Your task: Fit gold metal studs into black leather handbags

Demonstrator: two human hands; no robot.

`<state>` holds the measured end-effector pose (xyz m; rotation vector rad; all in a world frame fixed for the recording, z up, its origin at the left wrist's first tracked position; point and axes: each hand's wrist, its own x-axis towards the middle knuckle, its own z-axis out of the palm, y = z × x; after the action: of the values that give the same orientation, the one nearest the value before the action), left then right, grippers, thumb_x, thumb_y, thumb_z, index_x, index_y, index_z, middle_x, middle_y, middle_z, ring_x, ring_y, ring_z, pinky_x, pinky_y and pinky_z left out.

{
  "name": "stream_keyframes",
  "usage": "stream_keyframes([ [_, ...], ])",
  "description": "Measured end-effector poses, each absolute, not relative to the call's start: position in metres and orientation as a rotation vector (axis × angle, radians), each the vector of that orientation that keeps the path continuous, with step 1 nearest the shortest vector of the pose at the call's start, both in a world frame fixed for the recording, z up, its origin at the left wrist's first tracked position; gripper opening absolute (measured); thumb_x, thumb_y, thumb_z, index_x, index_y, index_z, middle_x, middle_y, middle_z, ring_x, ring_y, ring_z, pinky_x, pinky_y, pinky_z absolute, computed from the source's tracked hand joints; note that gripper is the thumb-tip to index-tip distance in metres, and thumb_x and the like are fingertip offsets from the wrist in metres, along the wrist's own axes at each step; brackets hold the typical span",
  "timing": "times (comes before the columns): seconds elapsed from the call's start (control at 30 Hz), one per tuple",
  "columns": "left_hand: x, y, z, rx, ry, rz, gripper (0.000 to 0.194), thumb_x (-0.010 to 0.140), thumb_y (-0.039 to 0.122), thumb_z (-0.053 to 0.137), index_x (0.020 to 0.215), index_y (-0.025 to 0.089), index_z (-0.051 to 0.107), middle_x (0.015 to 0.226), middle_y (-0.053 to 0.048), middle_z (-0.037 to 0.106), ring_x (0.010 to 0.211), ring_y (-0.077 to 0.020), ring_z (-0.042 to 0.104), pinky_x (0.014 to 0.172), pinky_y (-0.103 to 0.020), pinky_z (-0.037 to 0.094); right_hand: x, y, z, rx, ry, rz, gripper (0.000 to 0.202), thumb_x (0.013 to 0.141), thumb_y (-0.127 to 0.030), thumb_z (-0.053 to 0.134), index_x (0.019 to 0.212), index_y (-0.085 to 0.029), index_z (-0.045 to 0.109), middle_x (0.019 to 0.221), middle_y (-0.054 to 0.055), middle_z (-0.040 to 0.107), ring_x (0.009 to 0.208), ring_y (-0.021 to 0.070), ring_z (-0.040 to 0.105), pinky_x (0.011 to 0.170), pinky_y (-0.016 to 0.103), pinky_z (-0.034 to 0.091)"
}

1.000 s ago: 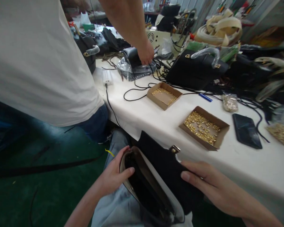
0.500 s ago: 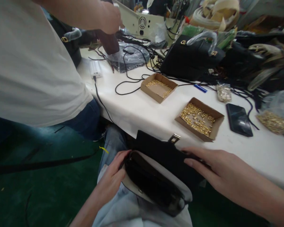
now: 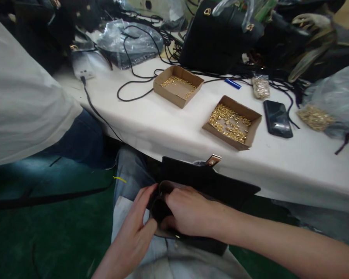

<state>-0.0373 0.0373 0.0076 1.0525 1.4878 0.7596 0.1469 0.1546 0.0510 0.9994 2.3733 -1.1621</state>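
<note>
A black handbag (image 3: pixel 203 245) lies open on my lap, its flap (image 3: pixel 189 174) folded back toward the table edge. A gold-coloured metal clasp (image 3: pixel 213 160) sits on the flap's edge. My left hand (image 3: pixel 139 226) is closed round the left end of the bag, thumb on the near side. My right hand (image 3: pixel 189 211) reaches into the bag's opening near that same end. Its fingertips are hidden inside, so what they touch does not show.
On the white table (image 3: pixel 168 131) stand two cardboard trays (image 3: pixel 178 101) (image 3: pixel 225 138) with small gold pieces. Nearby are a phone (image 3: pixel 277 118), a blue item (image 3: pixel 232 83), bagged hardware (image 3: pixel 261 87), cords and a black handbag (image 3: pixel 218 42). A person in a white shirt (image 3: pixel 20 97) stands at left.
My right hand has left the flap and moved left into the bag's opening. My left hand keeps its hold. The view has shifted, and the other person's arm is out of sight.
</note>
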Motion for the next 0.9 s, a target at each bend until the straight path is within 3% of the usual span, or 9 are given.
stream_keyframes([
  [0.13, -0.035, 0.036, 0.011, 1.000, 1.486, 0.767, 0.083, 0.081, 0.018, 0.059, 0.162, 0.030, 0.055, 0.165, -0.010, 0.058, 0.152, -0.0350, 0.057, 0.135, -0.063, 0.039, 0.156, 0.143, 0.052, 1.057, 2.285, -1.166, 0.020, 0.097, -0.029, 0.079, 0.110, -0.013, 0.083, 0.110, 0.018, 0.086, 0.096, 0.0389, 0.085, 0.082, 0.043, 0.062],
  [0.33, -0.032, 0.046, 0.016, 0.955, 1.445, 0.763, 0.076, 0.082, 0.026, 0.064, 0.158, 0.027, 0.058, 0.161, -0.011, 0.058, 0.143, -0.0357, 0.058, 0.127, -0.060, 0.045, 0.169, 0.137, 0.058, 1.276, 2.098, -1.119, 0.036, 0.097, -0.043, 0.088, 0.118, -0.016, 0.076, 0.115, 0.017, 0.085, 0.108, 0.0425, 0.082, 0.089, 0.047, 0.060],
  [0.57, -0.031, 0.052, 0.018, 0.971, 1.422, 0.746, 0.071, 0.082, 0.024, 0.064, 0.154, 0.029, 0.061, 0.161, -0.008, 0.057, 0.146, -0.0344, 0.055, 0.127, -0.056, 0.044, 0.175, 0.127, 0.063, 1.511, 2.029, -1.221, 0.037, 0.087, -0.027, 0.097, 0.114, -0.024, 0.071, 0.108, 0.005, 0.084, 0.101, 0.0336, 0.081, 0.081, 0.038, 0.051],
  [0.73, -0.035, 0.048, 0.014, 0.962, 1.432, 0.758, 0.068, 0.084, 0.025, 0.067, 0.152, 0.029, 0.062, 0.157, -0.009, 0.061, 0.143, -0.0346, 0.058, 0.126, -0.056, 0.045, 0.183, 0.119, 0.070, 1.426, 2.092, -1.295, 0.021, 0.094, -0.017, 0.083, 0.110, -0.026, 0.073, 0.109, 0.003, 0.084, 0.098, 0.0288, 0.081, 0.082, 0.036, 0.049],
  [0.9, -0.032, 0.043, 0.010, 0.870, 1.492, 0.825, 0.072, 0.087, 0.028, 0.072, 0.157, 0.027, 0.053, 0.157, -0.012, 0.064, 0.146, -0.0355, 0.061, 0.127, -0.061, 0.047, 0.195, 0.101, 0.060, 1.179, 2.553, -0.970, 0.029, 0.088, 0.002, 0.059, 0.104, -0.021, 0.065, 0.099, 0.007, 0.076, 0.084, 0.0281, 0.077, 0.068, 0.035, 0.045],
])
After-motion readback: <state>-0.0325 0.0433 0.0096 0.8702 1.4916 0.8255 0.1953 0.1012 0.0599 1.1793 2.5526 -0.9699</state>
